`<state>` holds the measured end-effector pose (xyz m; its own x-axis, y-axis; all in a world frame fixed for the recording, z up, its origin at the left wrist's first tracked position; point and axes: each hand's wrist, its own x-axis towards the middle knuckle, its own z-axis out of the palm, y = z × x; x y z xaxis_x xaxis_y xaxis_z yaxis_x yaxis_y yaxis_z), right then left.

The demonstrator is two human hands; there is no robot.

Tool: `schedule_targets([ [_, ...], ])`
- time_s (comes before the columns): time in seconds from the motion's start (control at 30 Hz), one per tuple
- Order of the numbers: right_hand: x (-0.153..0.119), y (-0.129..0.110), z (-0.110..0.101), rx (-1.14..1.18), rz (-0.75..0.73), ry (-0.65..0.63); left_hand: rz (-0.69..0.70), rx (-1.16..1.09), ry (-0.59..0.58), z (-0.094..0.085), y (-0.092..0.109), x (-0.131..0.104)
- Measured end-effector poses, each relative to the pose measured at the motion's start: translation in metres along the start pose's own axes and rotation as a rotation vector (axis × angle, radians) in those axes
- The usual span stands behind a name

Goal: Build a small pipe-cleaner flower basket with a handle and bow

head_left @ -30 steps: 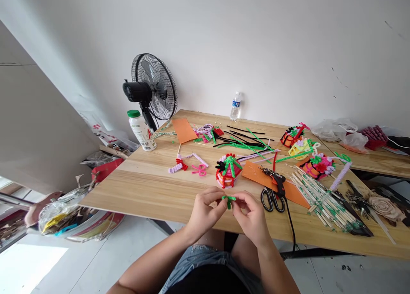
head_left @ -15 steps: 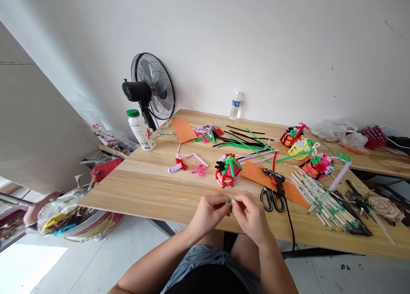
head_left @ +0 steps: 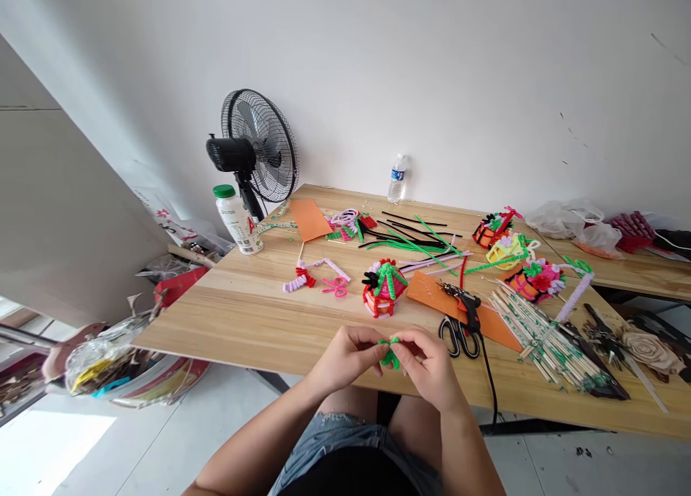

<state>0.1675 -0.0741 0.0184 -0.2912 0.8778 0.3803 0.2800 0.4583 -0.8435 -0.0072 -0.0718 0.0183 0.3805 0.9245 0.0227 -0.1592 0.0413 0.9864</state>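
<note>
Green pipe cleaner [head_left: 389,353], low centre of frame, pinched between left hand [head_left: 345,355] and right hand [head_left: 429,363]: best twisted tight, fingertips close together.

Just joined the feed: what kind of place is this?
Likely a home craft workspace: a wooden table strewn with pipe cleaners, a glue gun and scissors; both hands hold a green pipe cleaner piece.

Head cam – looks forward-down, near table [head_left: 242,323] edge.
</note>
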Motion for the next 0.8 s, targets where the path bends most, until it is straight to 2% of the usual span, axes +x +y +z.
schedule_targets([
  [0.1, 0.002, 0.001, -0.004, -0.049, 0.011, -0.068, -0.029, 0.073, -0.04, -0.003, -0.002, 0.001],
  [0.17, 0.004, 0.0, -0.006, -0.134, -0.019, -0.098, -0.01, 0.21, -0.017, -0.003, -0.002, 0.001],
  [0.3, 0.008, -0.002, -0.007, -0.289, -0.079, -0.1, 0.181, 0.641, 0.116, -0.001, -0.001, 0.0],
  [0.4, 0.008, -0.003, -0.008, -0.331, -0.093, -0.092, 0.287, 0.82, 0.162, 0.0, 0.0, 0.0],
  [0.47, 0.008, -0.003, -0.008, -0.342, -0.101, -0.085, 0.309, 0.851, 0.174, 0.0, 0.0, 0.001],
  [0.63, 0.012, -0.003, -0.005, -0.272, -0.093, -0.098, 0.302, 0.837, 0.065, -0.002, 0.004, 0.006],
  [0.8, 0.019, -0.001, -0.004, -0.144, -0.119, -0.092, 0.296, 0.833, 0.064, -0.002, 0.008, 0.01],
])
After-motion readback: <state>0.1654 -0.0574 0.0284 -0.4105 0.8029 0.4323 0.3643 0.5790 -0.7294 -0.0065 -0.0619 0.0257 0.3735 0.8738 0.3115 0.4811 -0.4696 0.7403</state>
